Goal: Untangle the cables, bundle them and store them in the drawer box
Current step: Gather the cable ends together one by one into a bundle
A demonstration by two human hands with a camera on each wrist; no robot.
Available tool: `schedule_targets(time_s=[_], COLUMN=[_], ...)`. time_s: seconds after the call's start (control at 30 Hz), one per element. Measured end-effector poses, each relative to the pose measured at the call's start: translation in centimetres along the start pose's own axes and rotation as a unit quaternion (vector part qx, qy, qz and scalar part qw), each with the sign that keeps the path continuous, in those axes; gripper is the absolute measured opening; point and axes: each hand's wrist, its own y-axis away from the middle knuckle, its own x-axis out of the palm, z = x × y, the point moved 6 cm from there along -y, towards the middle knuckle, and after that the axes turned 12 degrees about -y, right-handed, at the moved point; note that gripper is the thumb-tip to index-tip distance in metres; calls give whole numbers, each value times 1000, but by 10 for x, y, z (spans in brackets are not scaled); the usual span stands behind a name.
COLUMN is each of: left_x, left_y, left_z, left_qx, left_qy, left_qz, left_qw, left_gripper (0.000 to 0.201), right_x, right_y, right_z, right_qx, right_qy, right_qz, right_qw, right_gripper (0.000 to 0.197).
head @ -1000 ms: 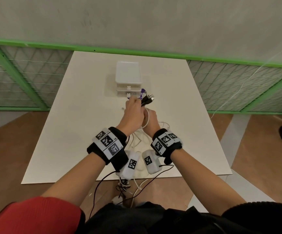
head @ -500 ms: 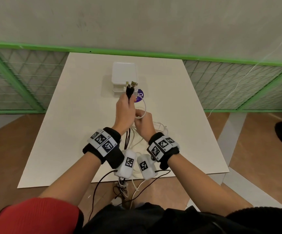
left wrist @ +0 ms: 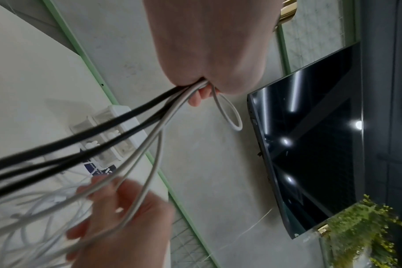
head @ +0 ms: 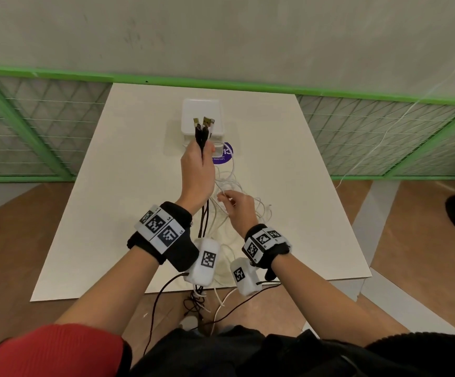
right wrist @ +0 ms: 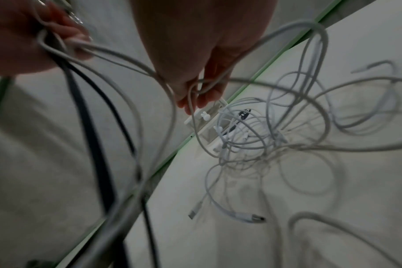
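Note:
My left hand (head: 197, 167) is raised above the table and grips a bunch of black cables (head: 201, 136) and white cables (left wrist: 163, 125), their plug ends (head: 204, 122) sticking up past my fist. Lower and to the right, my right hand (head: 237, 206) pinches white cable strands (right wrist: 190, 98) that run up to the left fist. A loose tangle of white cables (head: 237, 186) lies on the table under both hands. The white drawer box (head: 201, 118) stands at the far middle of the table, partly hidden behind the plugs.
The white table (head: 112, 200) ends at a green-framed mesh fence (head: 44, 126) and a grey wall. A purple round sticker (head: 225, 153) lies beside the box. Cables (head: 199, 303) hang off the near table edge. A dark screen (left wrist: 310, 145) shows in the left wrist view.
My left hand has lifted the cable bunch higher, turning the plugs upright in front of the box. My right hand has dropped down and right, apart from the left, running along the white strands.

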Motion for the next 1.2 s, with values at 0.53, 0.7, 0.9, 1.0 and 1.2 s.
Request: schedule_targets(time_s=[0.53,0.7,0.9,1.0,1.2], left_x=[-37,-31,-1,24,41], left_y=[-36,-38,-7,20,21], left_z=[-15,-6,-13,-17,8], left_qx=[19,-8,108,180,71], left_qy=[-74,-123,-209,-215,-283], left_qz=[-57,-27,40,124,203], left_qw=[995,992,971,952,935], left_gripper=[19,30,18,22,17], right_x=[-33,-20,-15,-16,-16], right_y=[7,10,2,-2,1], right_z=[1,6,10,16,34], right_qx=[-116,-105,-90,-113,-135], right_qy=[-9,56,52,43,19], right_qz=[15,142,133,92,66], right_qw=[993,983,986,988,988], right_gripper=[25,33,26,29,20])
